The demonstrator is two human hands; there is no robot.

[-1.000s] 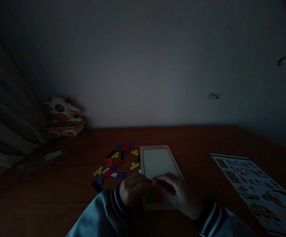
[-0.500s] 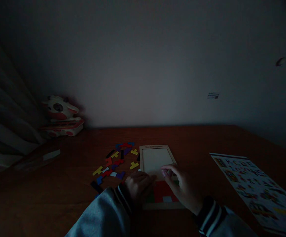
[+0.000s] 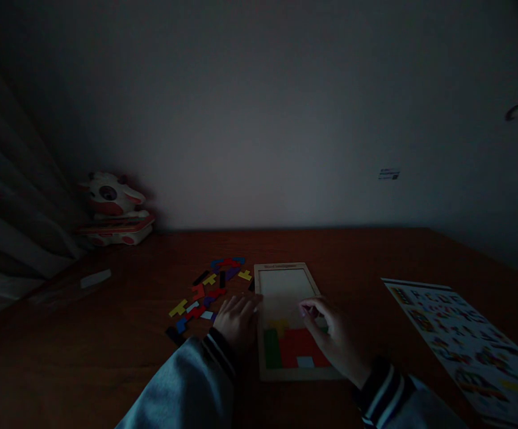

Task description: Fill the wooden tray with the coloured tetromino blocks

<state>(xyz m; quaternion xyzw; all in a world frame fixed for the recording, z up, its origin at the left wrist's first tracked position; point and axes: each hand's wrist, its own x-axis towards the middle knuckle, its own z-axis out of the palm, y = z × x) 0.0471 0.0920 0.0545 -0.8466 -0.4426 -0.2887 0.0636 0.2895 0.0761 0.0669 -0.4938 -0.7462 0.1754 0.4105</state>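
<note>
A pale wooden puzzle tray lies on the table before me. Its near part holds green, red and white pieces, with a yellow piece above them. Palm down at the tray's left edge, my left hand covers some of the loose pieces there. Its fingers look stretched forward and slightly apart; anything beneath them is hidden. Over the tray's right side, my right hand is curled, thumb and forefinger close together. Whether a small thing sits between those tips is too dark to tell.
Several loose coloured pieces lie left of the tray. At the right is a printed pattern sheet. A cow-shaped toy stands at the back left by a curtain, with a pale flat object nearer me. A wall closes off the back.
My left hand has moved left off the tray onto the loose pieces, uncovering the yellow piece and the green one. My right hand stays over the tray, nearly unmoved.
</note>
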